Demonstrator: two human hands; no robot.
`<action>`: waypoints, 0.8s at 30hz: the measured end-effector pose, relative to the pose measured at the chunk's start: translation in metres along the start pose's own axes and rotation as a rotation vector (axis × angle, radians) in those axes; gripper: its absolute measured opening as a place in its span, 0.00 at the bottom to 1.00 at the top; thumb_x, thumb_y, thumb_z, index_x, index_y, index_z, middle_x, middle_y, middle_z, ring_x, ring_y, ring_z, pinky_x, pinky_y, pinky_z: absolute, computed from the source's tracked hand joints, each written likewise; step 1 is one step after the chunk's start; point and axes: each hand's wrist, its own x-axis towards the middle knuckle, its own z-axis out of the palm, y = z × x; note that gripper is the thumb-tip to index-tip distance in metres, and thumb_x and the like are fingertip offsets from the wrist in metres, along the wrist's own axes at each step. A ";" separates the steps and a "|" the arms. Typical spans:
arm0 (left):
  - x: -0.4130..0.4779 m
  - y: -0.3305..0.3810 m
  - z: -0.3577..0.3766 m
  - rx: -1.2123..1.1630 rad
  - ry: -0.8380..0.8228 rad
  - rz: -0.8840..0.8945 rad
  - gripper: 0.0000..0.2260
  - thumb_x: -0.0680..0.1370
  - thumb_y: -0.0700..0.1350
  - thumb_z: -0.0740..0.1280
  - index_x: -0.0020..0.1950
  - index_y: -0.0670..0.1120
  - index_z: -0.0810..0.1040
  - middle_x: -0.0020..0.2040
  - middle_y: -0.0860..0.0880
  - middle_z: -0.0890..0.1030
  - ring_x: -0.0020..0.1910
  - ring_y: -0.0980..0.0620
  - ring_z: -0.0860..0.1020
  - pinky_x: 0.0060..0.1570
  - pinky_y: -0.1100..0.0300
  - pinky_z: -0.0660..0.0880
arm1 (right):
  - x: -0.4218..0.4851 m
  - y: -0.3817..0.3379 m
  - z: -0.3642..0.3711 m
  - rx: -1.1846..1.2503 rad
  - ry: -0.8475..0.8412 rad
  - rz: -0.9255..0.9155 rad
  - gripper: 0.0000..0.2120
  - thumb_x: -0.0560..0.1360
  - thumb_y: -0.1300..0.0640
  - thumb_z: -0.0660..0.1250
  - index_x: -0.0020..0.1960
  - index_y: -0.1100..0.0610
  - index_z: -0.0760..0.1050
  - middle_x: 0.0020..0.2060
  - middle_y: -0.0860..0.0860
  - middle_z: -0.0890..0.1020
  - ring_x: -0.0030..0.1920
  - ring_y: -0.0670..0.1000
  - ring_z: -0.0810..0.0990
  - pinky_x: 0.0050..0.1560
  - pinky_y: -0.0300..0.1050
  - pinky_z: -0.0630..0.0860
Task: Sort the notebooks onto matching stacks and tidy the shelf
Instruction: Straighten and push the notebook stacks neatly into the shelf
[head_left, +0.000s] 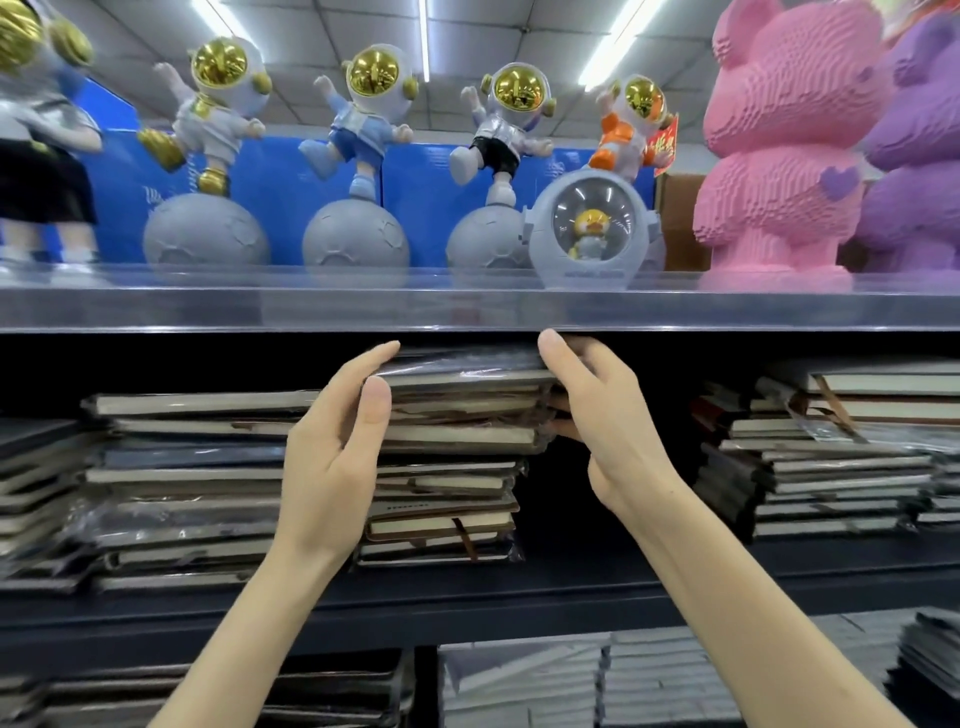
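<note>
The top few notebooks sit on the middle stack, held at both ends by left hand and right hand, fingers curled round them. The left pile and right pile beside that stack lie ragged — sorting looks far from finished.

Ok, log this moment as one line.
stage: sorting | left hand: grips top notebooks, left end | right hand: grips same, right end | under them: middle stack on dark shelf
</note>
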 end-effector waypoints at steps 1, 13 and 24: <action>0.000 -0.001 -0.003 -0.030 -0.012 -0.017 0.14 0.79 0.52 0.55 0.63 0.58 0.73 0.59 0.71 0.75 0.63 0.70 0.70 0.59 0.77 0.63 | -0.001 0.001 -0.001 0.031 0.011 0.012 0.10 0.77 0.47 0.65 0.52 0.51 0.79 0.47 0.46 0.84 0.51 0.47 0.82 0.54 0.50 0.79; 0.008 -0.005 -0.002 -0.147 -0.068 -0.256 0.28 0.73 0.67 0.53 0.70 0.58 0.68 0.67 0.63 0.73 0.67 0.66 0.67 0.72 0.55 0.61 | 0.007 -0.009 0.002 0.157 -0.070 0.265 0.05 0.75 0.55 0.63 0.42 0.55 0.74 0.37 0.52 0.79 0.36 0.52 0.77 0.37 0.45 0.74; -0.011 0.011 0.015 -0.252 -0.010 -0.201 0.29 0.72 0.67 0.55 0.68 0.55 0.71 0.65 0.57 0.76 0.67 0.57 0.71 0.69 0.49 0.65 | -0.021 -0.014 -0.019 0.224 -0.006 0.060 0.07 0.63 0.56 0.65 0.40 0.55 0.76 0.33 0.50 0.77 0.39 0.53 0.76 0.41 0.49 0.71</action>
